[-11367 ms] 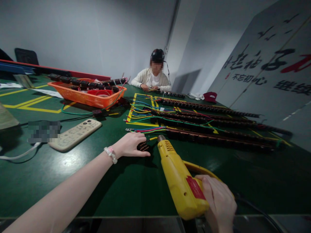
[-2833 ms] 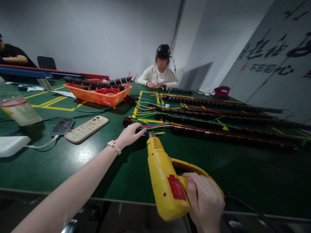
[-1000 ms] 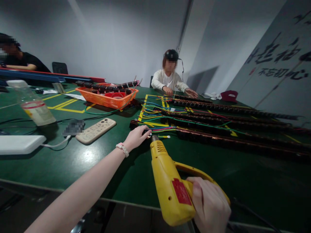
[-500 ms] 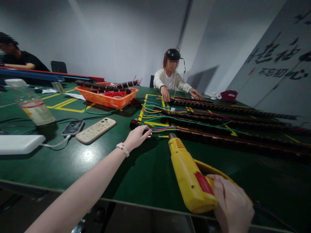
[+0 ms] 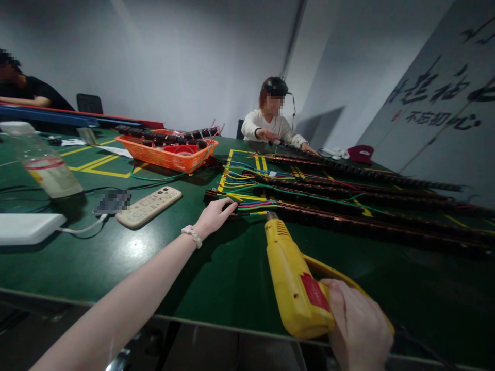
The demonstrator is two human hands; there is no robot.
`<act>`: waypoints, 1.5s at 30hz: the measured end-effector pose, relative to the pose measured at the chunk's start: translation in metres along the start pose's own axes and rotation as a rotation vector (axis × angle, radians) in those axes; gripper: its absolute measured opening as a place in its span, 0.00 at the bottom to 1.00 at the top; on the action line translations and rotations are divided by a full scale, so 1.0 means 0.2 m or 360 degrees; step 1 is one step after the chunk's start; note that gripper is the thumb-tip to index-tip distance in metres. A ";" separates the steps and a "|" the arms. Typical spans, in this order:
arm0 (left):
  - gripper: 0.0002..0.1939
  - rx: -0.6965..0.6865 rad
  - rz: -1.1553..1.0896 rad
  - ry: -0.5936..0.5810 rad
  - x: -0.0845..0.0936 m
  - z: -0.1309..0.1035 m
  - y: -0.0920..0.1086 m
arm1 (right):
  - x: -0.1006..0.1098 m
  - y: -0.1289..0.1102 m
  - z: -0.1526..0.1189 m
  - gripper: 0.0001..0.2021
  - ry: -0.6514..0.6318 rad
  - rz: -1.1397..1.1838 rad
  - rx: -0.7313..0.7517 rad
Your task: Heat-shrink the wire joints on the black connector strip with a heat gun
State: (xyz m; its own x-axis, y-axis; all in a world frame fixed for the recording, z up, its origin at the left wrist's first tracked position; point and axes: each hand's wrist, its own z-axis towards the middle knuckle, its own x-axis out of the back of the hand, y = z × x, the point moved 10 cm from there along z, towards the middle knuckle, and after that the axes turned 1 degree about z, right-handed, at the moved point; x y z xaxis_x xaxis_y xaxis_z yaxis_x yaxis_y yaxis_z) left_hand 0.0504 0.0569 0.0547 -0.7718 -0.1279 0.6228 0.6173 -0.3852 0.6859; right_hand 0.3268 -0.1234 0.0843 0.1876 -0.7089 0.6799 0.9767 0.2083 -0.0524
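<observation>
My right hand (image 5: 358, 322) is wrapped round the handle of a yellow heat gun (image 5: 296, 283) at the lower right. Its metal nozzle (image 5: 271, 216) is beside the tip of a green-yellow wire (image 5: 255, 213). My left hand (image 5: 216, 214) is closed on the coloured wires (image 5: 257, 205) at the left end of the nearest dark strip (image 5: 348, 221). Blue, red and yellow-green wires run between that hand and the strip. More long dark strips with thin wires lie behind it.
An orange basket (image 5: 166, 157) holds dark coiled parts. At left are a bottle (image 5: 50, 172), a phone (image 5: 149, 207), a small cabled device (image 5: 112, 201) and a white block (image 5: 31, 228). Across the green table (image 5: 127, 273), a person (image 5: 270, 121) handles a strip; another person sits far left.
The view has shifted slightly. The person opposite has raised one hand, and the far strip is lifted at its left end. My hands keep their grips, and the nozzle remains near the wire tip.
</observation>
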 end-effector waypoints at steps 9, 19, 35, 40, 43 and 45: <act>0.18 -0.0062 0.0319 0.0052 0.02 -0.02 0.09 | 0.02 -0.24 -0.01 0.15 0.0009 0.0234 -0.0042; 0.21 -0.0010 0.0063 0.0049 0.02 -0.01 0.02 | 0.03 -0.33 -0.01 0.15 -0.0001 0.0387 -0.0069; 0.23 0.0039 -0.0034 0.0009 0.03 0.00 -0.01 | -0.02 -0.05 0.00 0.19 -0.0056 0.0362 -0.0268; 0.23 0.0027 0.0057 0.0031 0.04 0.00 0.00 | -0.03 0.04 0.00 0.22 -0.0113 0.0281 -0.0370; 0.22 0.0060 0.0093 0.0026 0.04 -0.01 0.00 | -0.03 0.05 0.00 0.23 -0.0101 0.0250 -0.0363; 0.21 0.0100 0.0157 0.0058 0.05 -0.02 0.00 | -0.03 0.06 0.00 0.22 -0.0095 0.0218 -0.0324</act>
State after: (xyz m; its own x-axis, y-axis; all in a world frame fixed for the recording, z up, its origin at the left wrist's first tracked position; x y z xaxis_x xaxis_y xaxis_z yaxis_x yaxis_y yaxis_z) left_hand 0.0425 0.0527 0.0596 -0.7112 -0.1958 0.6751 0.6979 -0.3114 0.6449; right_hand 0.3379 -0.1160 0.0789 0.3188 -0.6410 0.6982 0.9447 0.1553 -0.2888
